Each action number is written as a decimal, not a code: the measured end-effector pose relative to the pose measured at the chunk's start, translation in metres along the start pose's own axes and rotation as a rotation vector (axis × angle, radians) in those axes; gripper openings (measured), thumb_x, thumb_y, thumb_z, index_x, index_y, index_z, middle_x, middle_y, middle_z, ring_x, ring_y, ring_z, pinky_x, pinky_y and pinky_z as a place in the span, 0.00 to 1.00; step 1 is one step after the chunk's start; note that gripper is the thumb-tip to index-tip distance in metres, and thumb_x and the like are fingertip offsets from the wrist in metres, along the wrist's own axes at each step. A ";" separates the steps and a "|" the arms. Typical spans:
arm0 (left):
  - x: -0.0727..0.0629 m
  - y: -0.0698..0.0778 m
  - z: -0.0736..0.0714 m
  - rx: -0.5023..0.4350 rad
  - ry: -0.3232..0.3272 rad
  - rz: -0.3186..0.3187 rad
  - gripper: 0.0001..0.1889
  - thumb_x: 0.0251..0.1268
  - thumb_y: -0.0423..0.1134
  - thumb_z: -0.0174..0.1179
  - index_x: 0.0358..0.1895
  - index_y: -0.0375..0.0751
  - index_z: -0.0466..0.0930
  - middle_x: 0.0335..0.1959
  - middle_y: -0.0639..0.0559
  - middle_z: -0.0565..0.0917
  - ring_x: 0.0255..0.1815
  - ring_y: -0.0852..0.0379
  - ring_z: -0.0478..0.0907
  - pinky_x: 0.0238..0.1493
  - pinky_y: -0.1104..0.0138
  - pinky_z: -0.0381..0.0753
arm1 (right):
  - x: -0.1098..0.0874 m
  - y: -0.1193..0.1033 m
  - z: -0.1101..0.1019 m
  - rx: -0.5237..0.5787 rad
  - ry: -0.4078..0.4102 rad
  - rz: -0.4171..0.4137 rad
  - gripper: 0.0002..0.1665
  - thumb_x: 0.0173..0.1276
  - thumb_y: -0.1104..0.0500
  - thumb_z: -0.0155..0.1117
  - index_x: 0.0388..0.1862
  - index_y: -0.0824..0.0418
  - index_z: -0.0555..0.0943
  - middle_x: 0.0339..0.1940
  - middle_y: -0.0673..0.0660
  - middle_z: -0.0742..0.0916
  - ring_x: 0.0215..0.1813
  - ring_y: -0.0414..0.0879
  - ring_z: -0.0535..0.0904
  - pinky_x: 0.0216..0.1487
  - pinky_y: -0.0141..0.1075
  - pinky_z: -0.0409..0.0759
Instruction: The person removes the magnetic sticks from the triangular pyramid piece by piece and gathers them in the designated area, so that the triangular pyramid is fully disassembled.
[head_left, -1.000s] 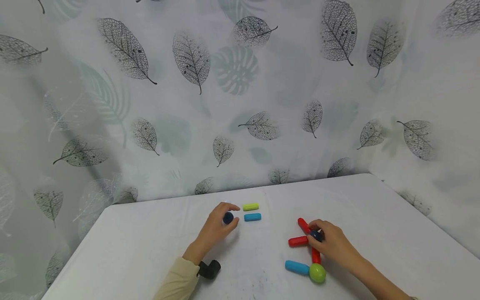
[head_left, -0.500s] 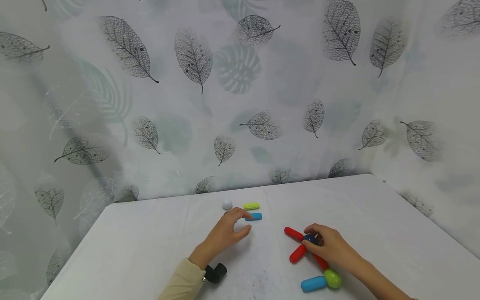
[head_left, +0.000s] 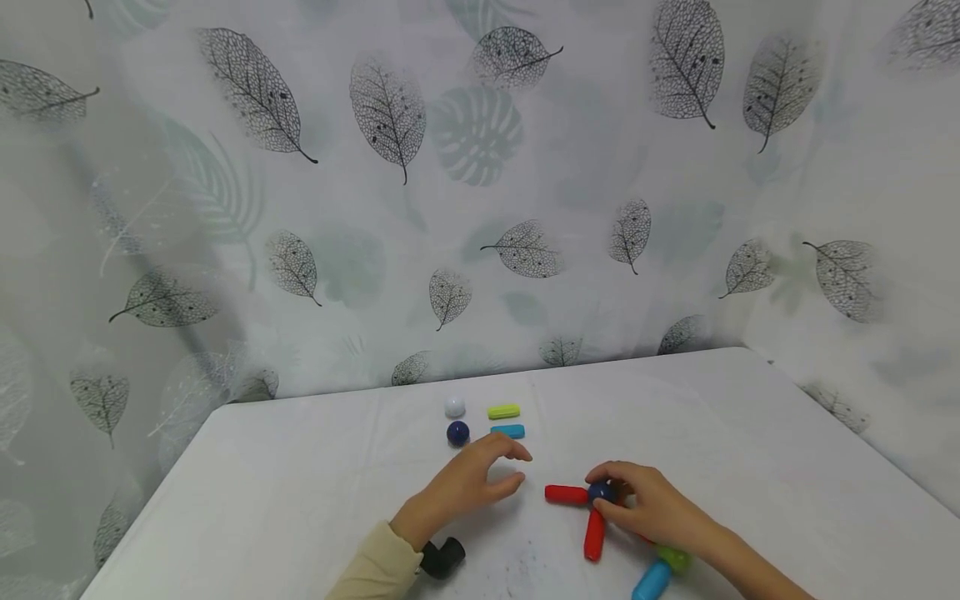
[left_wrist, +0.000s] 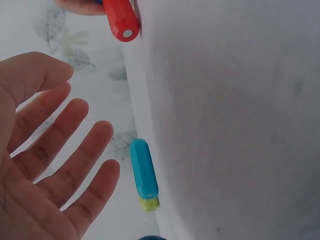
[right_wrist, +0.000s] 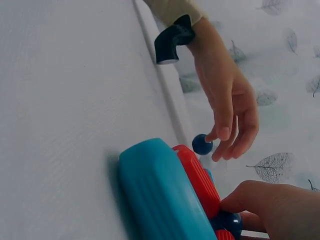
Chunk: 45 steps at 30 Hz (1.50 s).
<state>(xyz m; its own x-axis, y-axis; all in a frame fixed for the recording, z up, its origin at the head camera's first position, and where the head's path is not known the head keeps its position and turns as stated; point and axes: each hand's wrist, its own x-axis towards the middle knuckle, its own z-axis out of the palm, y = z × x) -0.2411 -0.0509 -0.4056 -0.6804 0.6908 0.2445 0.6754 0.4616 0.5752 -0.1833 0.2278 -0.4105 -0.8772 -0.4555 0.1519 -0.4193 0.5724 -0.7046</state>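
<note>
Over wht tbl (head_left: 262,500) nr leaf-print backdrop (head_left: 405,242), L hand (head_left: 468,481) wide, R hand (head_left: 651,505) pinching blue ball (head_left: 601,492).

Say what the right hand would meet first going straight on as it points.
Likely the left hand, reached first by the red rod ahead of the right hand; depth is unclear.

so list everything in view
Table: one, white, foreground
Backdrop: one, pale, behind table
Red rods: three, red, near side, one mostly hidden
Blue rods: two, light blue, one far, one near
Lime rod: one, lime, far
White ball: one, white, far
Navy balls: two, navy, one far, one pinched
Green ball: one, green, near side
Wrist device: one, black, bottom centre
Sleeve: one, beige, bottom
Left hand: one, above table
Right hand: one, pinching navy ball
</note>
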 end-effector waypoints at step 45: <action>0.002 -0.002 0.021 -0.365 -0.277 0.040 0.14 0.65 0.36 0.63 0.53 0.40 0.82 0.48 0.48 0.85 0.45 0.71 0.76 0.54 0.73 0.75 | 0.002 -0.010 0.017 0.079 -0.077 -0.096 0.18 0.70 0.55 0.63 0.54 0.64 0.80 0.48 0.56 0.85 0.40 0.34 0.77 0.45 0.29 0.80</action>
<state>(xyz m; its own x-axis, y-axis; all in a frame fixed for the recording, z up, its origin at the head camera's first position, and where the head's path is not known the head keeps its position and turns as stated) -0.2382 -0.0388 -0.4230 -0.5209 0.8496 0.0827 0.5215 0.2400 0.8188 -0.1771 0.2099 -0.4151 -0.8119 -0.5585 0.1700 -0.4783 0.4694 -0.7423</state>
